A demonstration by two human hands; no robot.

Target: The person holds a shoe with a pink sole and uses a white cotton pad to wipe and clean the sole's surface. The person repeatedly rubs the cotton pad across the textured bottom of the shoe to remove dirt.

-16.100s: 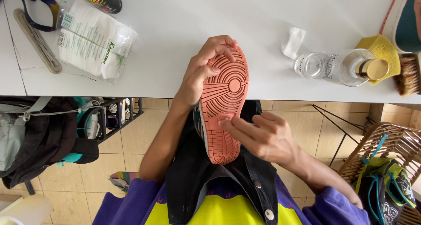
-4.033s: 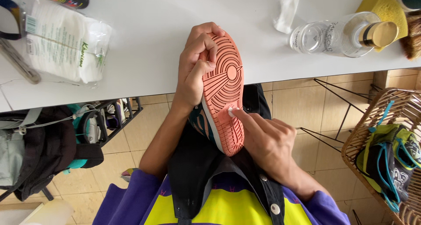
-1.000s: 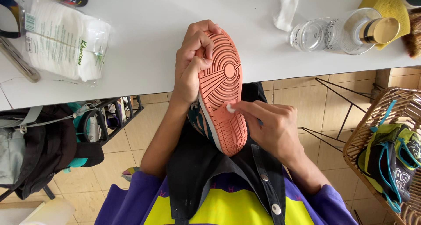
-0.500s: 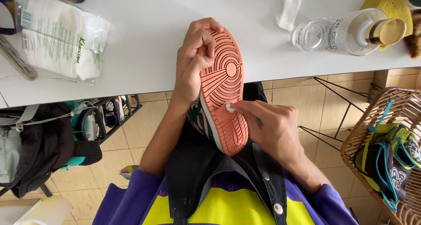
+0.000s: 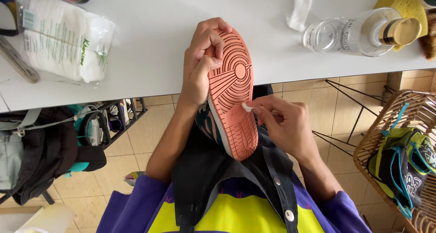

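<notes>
Salmon-pink rubber faced the camera: the sneaker (image 5: pixel 231 92) was turned sole up, its toe propped against the edge of the white desk (image 5: pixel 154 42) and its heel resting low on the dark apron over the person's lap, so the tread lay open to view and steadied at both ends. The left hand (image 5: pixel 200 65) was closed around the toe and forefoot, fingers curled over the sole's rim, seemingly to stop the shoe from turning. The right hand (image 5: pixel 284 124) was pinched shut on a small white cotton wad (image 5: pixel 247 107), thumb and fingertips pressing it against the sole's edge near the middle of the shoe; the other fingers were folded loosely beneath.

On the desk, a clear glass bottle (image 5: pixel 354 33) with a gold cap lay on its side to the right, with a crumpled white scrap (image 5: pixel 299 8) just beside it and a yellow sponge (image 5: pixel 404 3) near the bottle's cap, all within easy reach of the right hand. A plastic pack of cotton pads (image 5: pixel 63 42) sat well apart on the left. A wicker basket (image 5: pixel 377 155) holding other shoes stood on the tiled floor at the right.
</notes>
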